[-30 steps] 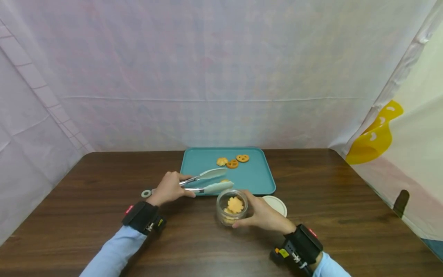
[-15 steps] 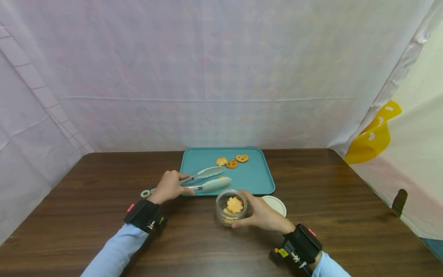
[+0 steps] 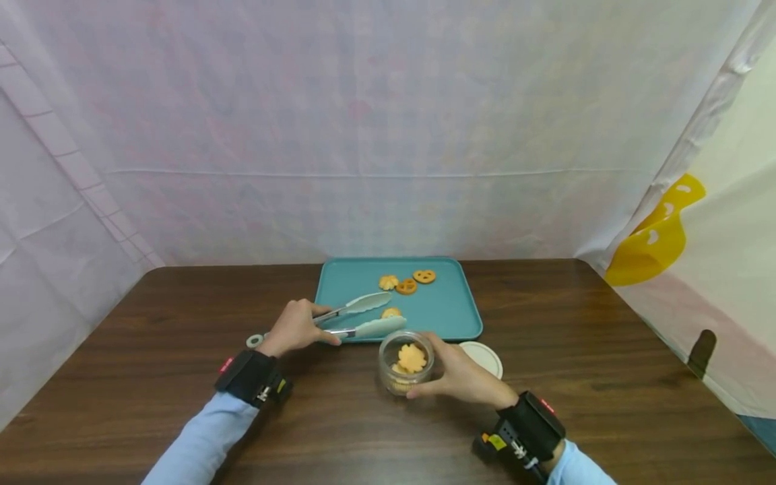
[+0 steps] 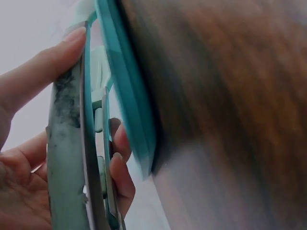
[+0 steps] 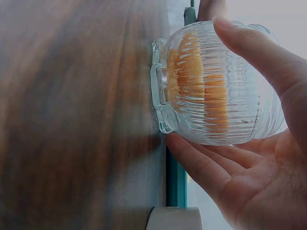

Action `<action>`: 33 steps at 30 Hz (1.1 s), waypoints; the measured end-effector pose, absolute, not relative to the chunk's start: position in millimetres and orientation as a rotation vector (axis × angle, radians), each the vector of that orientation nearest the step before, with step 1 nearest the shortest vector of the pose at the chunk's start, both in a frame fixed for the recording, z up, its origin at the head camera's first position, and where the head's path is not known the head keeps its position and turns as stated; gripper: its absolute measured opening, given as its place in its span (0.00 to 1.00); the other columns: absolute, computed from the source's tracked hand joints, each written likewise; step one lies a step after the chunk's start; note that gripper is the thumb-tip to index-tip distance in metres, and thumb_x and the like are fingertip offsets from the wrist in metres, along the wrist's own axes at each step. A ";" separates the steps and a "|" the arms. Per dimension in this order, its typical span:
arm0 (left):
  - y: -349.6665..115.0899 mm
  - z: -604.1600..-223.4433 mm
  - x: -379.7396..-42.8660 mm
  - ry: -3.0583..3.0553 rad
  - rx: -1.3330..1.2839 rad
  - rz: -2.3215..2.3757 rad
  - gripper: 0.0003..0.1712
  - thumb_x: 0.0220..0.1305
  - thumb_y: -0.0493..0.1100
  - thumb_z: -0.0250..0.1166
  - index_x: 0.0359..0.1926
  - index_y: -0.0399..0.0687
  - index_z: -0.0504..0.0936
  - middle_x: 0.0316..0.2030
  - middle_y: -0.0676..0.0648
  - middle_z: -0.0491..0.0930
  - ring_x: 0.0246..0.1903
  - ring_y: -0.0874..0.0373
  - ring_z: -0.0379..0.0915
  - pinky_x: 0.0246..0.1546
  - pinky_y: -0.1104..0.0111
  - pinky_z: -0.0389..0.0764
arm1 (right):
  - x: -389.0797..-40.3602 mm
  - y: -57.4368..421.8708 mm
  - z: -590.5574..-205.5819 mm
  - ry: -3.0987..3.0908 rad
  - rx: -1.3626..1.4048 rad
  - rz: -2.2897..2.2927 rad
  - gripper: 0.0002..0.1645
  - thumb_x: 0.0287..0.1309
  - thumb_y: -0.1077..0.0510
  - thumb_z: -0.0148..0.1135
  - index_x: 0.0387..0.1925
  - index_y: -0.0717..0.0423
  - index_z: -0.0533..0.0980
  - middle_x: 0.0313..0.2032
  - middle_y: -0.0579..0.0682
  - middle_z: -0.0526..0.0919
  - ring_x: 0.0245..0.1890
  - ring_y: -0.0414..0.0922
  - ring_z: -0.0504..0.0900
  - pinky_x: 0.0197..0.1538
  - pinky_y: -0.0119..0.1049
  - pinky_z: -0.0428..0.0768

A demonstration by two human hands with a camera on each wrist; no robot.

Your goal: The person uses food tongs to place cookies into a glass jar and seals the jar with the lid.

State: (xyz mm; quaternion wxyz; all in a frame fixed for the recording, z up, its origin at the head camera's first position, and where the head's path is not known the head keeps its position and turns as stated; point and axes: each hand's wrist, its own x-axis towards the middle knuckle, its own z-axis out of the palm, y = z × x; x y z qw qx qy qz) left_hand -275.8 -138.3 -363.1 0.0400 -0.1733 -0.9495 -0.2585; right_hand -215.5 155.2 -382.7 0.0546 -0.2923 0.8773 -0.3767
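My left hand (image 3: 295, 330) grips a pair of tongs (image 3: 377, 327), whose pale green tips are spread apart over the teal tray (image 3: 461, 316). Between those tips lies a round cookie (image 3: 391, 312). In the left wrist view the thumb presses one metal arm of the tongs (image 4: 69, 143), and fingers curl round the other. My right hand (image 3: 463, 377) holds a ribbed glass jar (image 3: 388, 377) by its side, upright on the table. Inside the jar are flower-shaped cookies (image 3: 412, 358); the right wrist view shows them stacked through the glass (image 5: 192, 72).
Farther back on the tray sit a flower-shaped cookie (image 3: 389, 282) and two pretzel-shaped ones (image 3: 406, 287). A white lid (image 3: 483, 359) lies on the wooden table (image 3: 151, 350) just right of the jar. Behind the table hangs a pale cloth (image 3: 364, 135).
The tongs' tips shift slightly left, then the nearer tip draws back toward me, so more of the cookie between them shows. The right hand and jar stay in place.
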 end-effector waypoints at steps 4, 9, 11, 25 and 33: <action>-138.1 -364.2 -276.1 -2.941 -0.507 -0.796 0.37 0.34 0.52 0.75 0.48 0.40 0.79 0.44 0.36 0.77 0.41 0.47 0.75 0.39 0.60 0.74 | -215.0 154.9 -381.8 2.659 -0.900 -1.148 0.50 0.37 0.40 0.68 0.61 0.50 0.57 0.51 0.48 0.73 0.49 0.42 0.73 0.47 0.35 0.73; -136.7 -362.3 -277.1 -2.950 -0.493 -0.786 0.36 0.35 0.51 0.75 0.47 0.40 0.79 0.44 0.36 0.78 0.39 0.49 0.75 0.37 0.63 0.74 | -214.9 155.6 -381.5 2.658 -0.901 -1.155 0.50 0.37 0.40 0.69 0.61 0.50 0.57 0.52 0.48 0.73 0.49 0.42 0.73 0.47 0.35 0.73; -136.0 -362.1 -277.3 -2.945 -0.493 -0.773 0.36 0.35 0.52 0.75 0.47 0.39 0.79 0.43 0.36 0.78 0.39 0.48 0.75 0.37 0.62 0.74 | -215.0 155.7 -381.5 2.666 -0.897 -1.151 0.51 0.37 0.40 0.69 0.61 0.51 0.57 0.52 0.48 0.73 0.50 0.42 0.73 0.48 0.36 0.73; -135.4 -366.3 -274.8 -2.879 -0.494 -0.797 0.30 0.36 0.49 0.75 0.43 0.38 0.81 0.38 0.37 0.80 0.33 0.49 0.76 0.29 0.68 0.73 | -215.9 155.5 -384.6 2.656 -0.920 -1.166 0.51 0.38 0.40 0.68 0.62 0.51 0.57 0.52 0.50 0.73 0.49 0.44 0.74 0.47 0.34 0.74; -134.1 -366.8 -273.1 -2.866 -0.506 -0.799 0.30 0.36 0.49 0.75 0.43 0.39 0.82 0.35 0.38 0.81 0.27 0.56 0.73 0.26 0.70 0.71 | -216.1 156.0 -384.8 2.640 -0.925 -1.178 0.50 0.39 0.41 0.68 0.62 0.53 0.57 0.52 0.51 0.73 0.49 0.45 0.73 0.46 0.36 0.74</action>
